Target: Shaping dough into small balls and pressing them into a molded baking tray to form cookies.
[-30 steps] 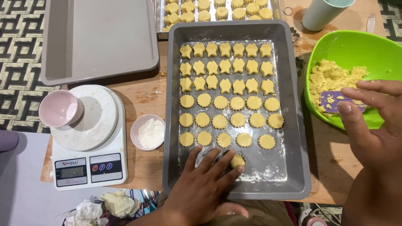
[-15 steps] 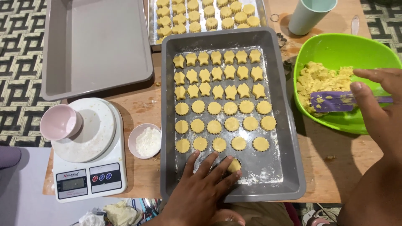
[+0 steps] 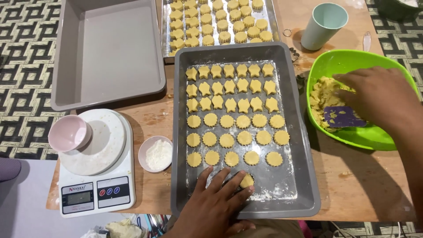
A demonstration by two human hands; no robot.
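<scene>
Head view: one grey tray (image 3: 299, 145), thirty-seven cookies (image 3: 227, 140).

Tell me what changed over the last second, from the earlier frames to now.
The right hand moved from the green bowl's near rim into it, settling over the dough and purple scraper. The left hand stayed pressed on the cookie in the grey tray. The other cookies did not move.
</scene>
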